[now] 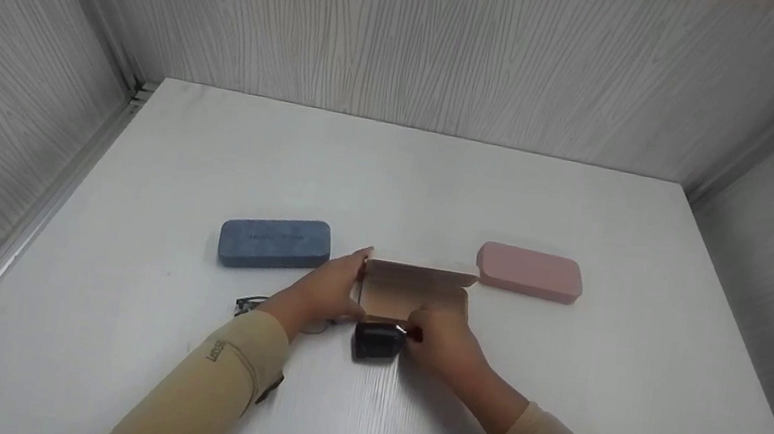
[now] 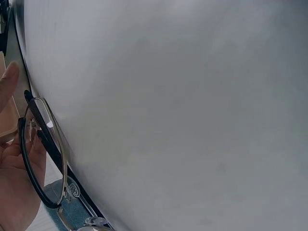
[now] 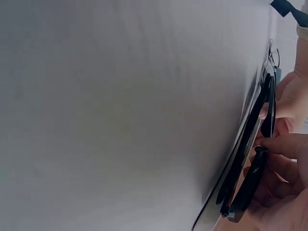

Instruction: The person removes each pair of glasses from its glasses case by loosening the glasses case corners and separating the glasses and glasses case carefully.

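Between both hands lies an opened glasses case (image 1: 410, 296) with a tan inside, its lid raised on the far side. My left hand (image 1: 325, 290) grips the case's left end, thumb at the near corner and fingers towards the back. Dark sunglasses (image 1: 377, 342) are at the case's near edge, pinched by my right hand (image 1: 443, 342); their black frame (image 3: 248, 190) shows by the fingers in the right wrist view. Thin-rimmed eyeglasses (image 1: 252, 302) lie beside the left wrist, partly hidden by it; one dark rim (image 2: 26, 159) appears large in the left wrist view.
A blue glasses case (image 1: 275, 244) sits closed to the left, behind the left forearm. To the right is a closed pink case (image 1: 530, 273), close to the opened case's lid. The white table (image 1: 392, 180) is bounded by grey wood-grain panels (image 1: 412, 39) at the back and sides.
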Demonstrator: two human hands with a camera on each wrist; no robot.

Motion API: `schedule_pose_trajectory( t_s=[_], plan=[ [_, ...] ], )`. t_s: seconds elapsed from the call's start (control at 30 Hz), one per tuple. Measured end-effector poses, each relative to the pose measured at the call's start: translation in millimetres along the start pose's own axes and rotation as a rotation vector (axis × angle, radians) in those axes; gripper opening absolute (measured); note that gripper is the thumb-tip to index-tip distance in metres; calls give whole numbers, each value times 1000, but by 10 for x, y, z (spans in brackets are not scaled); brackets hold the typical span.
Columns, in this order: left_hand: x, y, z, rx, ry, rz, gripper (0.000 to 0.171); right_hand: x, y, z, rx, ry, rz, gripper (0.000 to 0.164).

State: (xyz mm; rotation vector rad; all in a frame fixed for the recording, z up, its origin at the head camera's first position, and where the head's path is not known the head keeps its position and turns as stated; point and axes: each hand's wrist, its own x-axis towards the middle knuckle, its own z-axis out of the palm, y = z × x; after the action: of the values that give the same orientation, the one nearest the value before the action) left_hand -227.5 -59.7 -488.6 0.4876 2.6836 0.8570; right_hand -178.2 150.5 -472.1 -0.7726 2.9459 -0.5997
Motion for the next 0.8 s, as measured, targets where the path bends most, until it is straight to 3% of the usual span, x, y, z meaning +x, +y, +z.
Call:
schedule_pose_trajectory(
  t_s=[0.27, 0.8],
  plan=[
    [4, -14, 4, -18, 1, 13, 106, -6, -15, 22, 2, -77, 82, 8],
    [11, -5, 6, -39, 13, 13, 106, 1, 14, -104, 54, -101, 37, 11]
  ],
)
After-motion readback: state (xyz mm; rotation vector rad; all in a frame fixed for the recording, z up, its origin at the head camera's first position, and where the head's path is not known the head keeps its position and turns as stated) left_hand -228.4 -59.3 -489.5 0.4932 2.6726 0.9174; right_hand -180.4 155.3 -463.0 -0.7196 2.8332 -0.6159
